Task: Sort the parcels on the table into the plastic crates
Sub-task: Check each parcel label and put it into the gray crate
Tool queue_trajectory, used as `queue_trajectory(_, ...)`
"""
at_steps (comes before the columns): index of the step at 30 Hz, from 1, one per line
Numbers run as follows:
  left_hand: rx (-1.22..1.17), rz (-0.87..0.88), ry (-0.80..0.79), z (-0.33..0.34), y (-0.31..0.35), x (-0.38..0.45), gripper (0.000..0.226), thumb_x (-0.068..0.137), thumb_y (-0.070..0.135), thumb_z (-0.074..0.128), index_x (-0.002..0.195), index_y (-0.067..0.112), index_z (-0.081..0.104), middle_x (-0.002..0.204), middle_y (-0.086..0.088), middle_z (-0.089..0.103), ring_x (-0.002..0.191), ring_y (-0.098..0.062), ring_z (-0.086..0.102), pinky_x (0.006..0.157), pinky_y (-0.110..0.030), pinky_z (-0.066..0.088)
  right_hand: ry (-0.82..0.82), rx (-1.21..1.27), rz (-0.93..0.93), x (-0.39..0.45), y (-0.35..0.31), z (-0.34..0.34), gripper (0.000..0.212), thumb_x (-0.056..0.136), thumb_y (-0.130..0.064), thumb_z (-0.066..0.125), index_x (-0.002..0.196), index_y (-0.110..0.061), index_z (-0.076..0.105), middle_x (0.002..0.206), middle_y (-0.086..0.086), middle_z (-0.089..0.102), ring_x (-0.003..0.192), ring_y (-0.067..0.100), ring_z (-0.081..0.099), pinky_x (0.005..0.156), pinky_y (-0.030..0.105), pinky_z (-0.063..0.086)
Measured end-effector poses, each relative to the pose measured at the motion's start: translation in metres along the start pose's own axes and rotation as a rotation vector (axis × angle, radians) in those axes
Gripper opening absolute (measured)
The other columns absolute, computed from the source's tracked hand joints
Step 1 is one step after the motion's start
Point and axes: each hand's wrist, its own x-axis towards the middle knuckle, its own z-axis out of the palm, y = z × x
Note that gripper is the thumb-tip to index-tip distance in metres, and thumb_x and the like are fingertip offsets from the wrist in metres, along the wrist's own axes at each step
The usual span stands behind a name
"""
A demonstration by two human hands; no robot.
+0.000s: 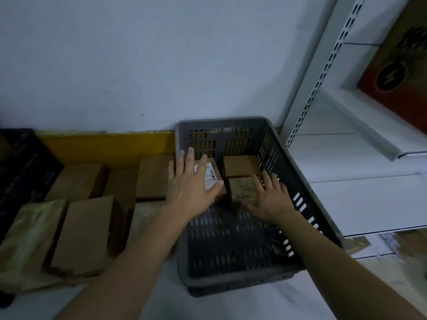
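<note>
A grey slotted plastic crate (309, 197) stands on the table at centre right. Three small cardboard parcels lie at its far end: one with a white label (211, 174), a plain one (240, 166), and a taped one (242, 188) in front of it. My left hand (191, 188) lies flat with straight fingers on the labelled parcel. With spread fingers, my right hand (269, 197) rests on the taped parcel. Several more brown parcels (85, 232) sit on the table to the left of the crate.
A dark crate (23, 172) stands at the far left. A parcel in a yellowish plastic bag (25, 236) lies at the front left. White metal shelving (360, 158) rises on the right, close to the grey crate. A white wall lies behind.
</note>
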Motion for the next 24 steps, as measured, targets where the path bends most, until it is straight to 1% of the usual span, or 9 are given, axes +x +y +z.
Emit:
queue_trajectory(4,0.043,-0.031,-0.021,0.015,0.022,0.006,0.096,0.095,0.087,0.023,0.171,0.031,0.006,0.179,-0.008,-0.013,0.164,-0.031,-0.016,0.131,-0.061,-0.001,-0.09,-0.071,-0.065,0.033,0.007,0.016,0.121,0.086,-0.091,0.046,0.171,-0.027,-0.011,0.18,0.012,-0.009,0.165,0.039,-0.008,0.132,0.06,0.009)
queue_trajectory(8,0.073,-0.042,-0.059,0.026,0.026,0.008,0.093,0.098,0.083,0.023,0.172,0.028,0.008,0.179,-0.01,-0.012,0.164,-0.033,-0.015,0.131,-0.058,-0.004,-0.158,-0.125,-0.125,0.065,0.001,0.036,0.129,0.084,-0.084,0.06,0.171,-0.023,-0.012,0.179,0.014,-0.006,0.164,0.041,-0.007,0.13,0.061,0.01)
queue_trajectory(10,0.068,-0.048,-0.074,0.032,0.026,0.008,0.092,0.1,0.081,0.024,0.172,0.027,0.007,0.179,-0.01,-0.011,0.164,-0.033,-0.014,0.132,-0.058,-0.004,-0.204,-0.151,-0.144,0.083,0.0,0.052,0.125,0.087,-0.08,0.061,0.171,-0.021,-0.01,0.179,0.016,-0.009,0.164,0.043,-0.006,0.129,0.062,0.009)
queue_trajectory(14,0.062,-0.045,-0.094,0.043,0.025,0.01,0.09,0.1,0.078,0.028,0.171,0.027,0.009,0.179,-0.011,-0.004,0.164,-0.034,-0.007,0.132,-0.057,-0.002,-0.206,-0.175,-0.156,0.104,0.006,0.076,0.105,0.098,-0.069,0.055,0.171,-0.023,-0.005,0.178,0.02,-0.007,0.163,0.047,0.0,0.129,0.062,0.014)
queue_trajectory(17,0.023,-0.055,-0.092,0.054,0.023,0.015,0.088,0.101,0.076,0.033,0.171,0.026,0.012,0.179,-0.013,0.002,0.164,-0.036,-0.003,0.132,-0.057,-0.002,-0.201,-0.21,-0.182,0.109,0.007,0.085,0.116,0.092,-0.063,0.068,0.171,-0.023,-0.006,0.176,0.023,-0.007,0.16,0.051,0.003,0.127,0.062,0.018)
queue_trajectory(18,0.011,-0.06,-0.103,0.058,0.023,0.017,0.088,0.101,0.075,0.034,0.171,0.026,0.011,0.179,-0.013,0.002,0.164,-0.035,-0.002,0.132,-0.057,-0.002,-0.189,-0.208,-0.188,0.109,0.007,0.084,0.115,0.09,-0.062,0.07,0.171,-0.023,-0.001,0.175,0.024,-0.002,0.16,0.051,0.007,0.127,0.061,0.02)
queue_trajectory(20,-0.007,-0.069,-0.13,0.064,0.024,0.019,0.087,0.102,0.074,0.035,0.17,0.026,0.011,0.178,-0.013,0.003,0.163,-0.035,-0.002,0.132,-0.057,-0.001,-0.155,-0.209,-0.2,0.11,0.008,0.083,0.105,0.09,-0.06,0.07,0.169,-0.023,0.011,0.172,0.024,0.011,0.157,0.049,0.017,0.125,0.06,0.025)
queue_trajectory(21,-0.016,-0.071,-0.141,0.066,0.024,0.019,0.086,0.102,0.073,0.036,0.17,0.027,0.011,0.178,-0.012,0.004,0.163,-0.035,-0.002,0.132,-0.058,-0.001,-0.156,-0.199,-0.2,0.111,0.009,0.081,0.102,0.09,-0.058,0.07,0.167,-0.023,0.014,0.17,0.023,0.014,0.156,0.047,0.019,0.124,0.06,0.028)
queue_trajectory(24,-0.043,-0.072,-0.157,0.066,0.025,0.022,0.086,0.102,0.073,0.037,0.17,0.027,0.012,0.178,-0.012,0.005,0.163,-0.034,0.0,0.132,-0.057,0.0,-0.194,-0.112,-0.174,0.108,0.014,0.079,0.097,0.093,-0.056,0.067,0.166,-0.026,0.01,0.17,0.018,0.011,0.155,0.045,0.02,0.115,0.059,0.04)
